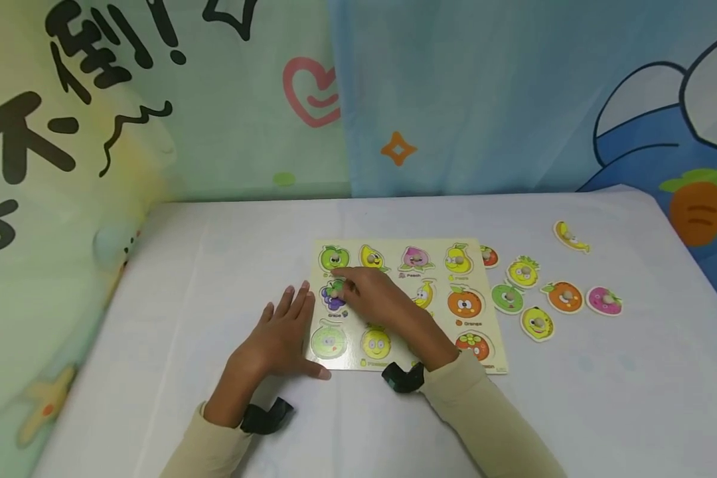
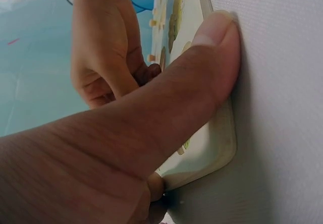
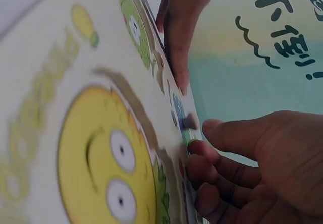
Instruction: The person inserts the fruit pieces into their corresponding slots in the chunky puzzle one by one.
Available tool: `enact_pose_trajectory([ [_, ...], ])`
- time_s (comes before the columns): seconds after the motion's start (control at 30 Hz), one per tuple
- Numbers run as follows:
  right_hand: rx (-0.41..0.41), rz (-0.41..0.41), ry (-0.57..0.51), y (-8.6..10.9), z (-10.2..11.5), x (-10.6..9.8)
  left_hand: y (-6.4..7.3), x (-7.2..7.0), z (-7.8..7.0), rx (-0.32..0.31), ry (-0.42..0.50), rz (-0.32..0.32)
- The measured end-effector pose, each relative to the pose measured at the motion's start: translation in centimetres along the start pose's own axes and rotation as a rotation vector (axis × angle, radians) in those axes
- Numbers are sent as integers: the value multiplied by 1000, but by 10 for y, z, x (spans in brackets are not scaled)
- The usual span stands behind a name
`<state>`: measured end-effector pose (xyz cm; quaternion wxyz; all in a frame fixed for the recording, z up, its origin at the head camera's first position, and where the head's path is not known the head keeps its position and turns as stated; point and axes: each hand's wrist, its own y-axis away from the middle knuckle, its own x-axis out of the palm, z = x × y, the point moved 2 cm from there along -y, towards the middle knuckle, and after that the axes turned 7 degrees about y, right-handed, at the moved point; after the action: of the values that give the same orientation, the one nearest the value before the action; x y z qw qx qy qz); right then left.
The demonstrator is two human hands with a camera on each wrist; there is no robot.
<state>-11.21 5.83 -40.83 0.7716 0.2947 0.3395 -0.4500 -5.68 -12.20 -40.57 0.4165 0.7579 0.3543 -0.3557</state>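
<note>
We judge we are seating the grape piece (image 1: 333, 297) in its slot on the left side of the puzzle board (image 1: 494, 345), which lies on the table (image 1: 155, 332); next it needs squaring to the cutout and pressing flat. Nearest us, our left hand (image 1: 279, 338) lies flat, fingers straight, thumb against the board's corner. Just beyond, our right hand (image 1: 378, 297) pinches the grape piece's knob. Farther right, loose fruit pieces (image 1: 538, 323) wait.

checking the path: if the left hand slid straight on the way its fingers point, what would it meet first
Probably nothing close: the left hand points up along the puzzle board edge, over bare tablecloth toward the backdrop.
</note>
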Motion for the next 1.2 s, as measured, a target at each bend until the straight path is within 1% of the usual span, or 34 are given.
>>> enact_pose_trajectory([
  [0.1, 4, 7, -9, 2, -8, -3, 1, 1, 0, -7, 10, -4],
  [0.27, 16, -11, -40, 7, -25, -13, 1, 1, -1, -7, 23, -10],
  [0.37, 32, -13, -86, 11, -34, -20, 0, 2, -1, -10, 26, -10],
  [0.5, 46, -38, -125, 16, -46, -30, 1, 2, -1, -18, 33, -2],
  [0.63, 18, -101, -97, 20, -56, -39, 1, 2, 0, -10, 39, -6],
  [0.7, 16, -128, -77, 22, -61, -43, 2, 2, 1, -6, 41, -10],
  [0.93, 82, -163, -81, 37, -82, -59, 1, 3, 2, -11, 49, 0],
  [1.1, 89, -182, -45, 52, -99, -72, 1, 3, 2, -7, 47, -2],
  [1.2, 95, -213, -20, 62, -108, -80, 1, 3, 1, -6, 48, 0],
])
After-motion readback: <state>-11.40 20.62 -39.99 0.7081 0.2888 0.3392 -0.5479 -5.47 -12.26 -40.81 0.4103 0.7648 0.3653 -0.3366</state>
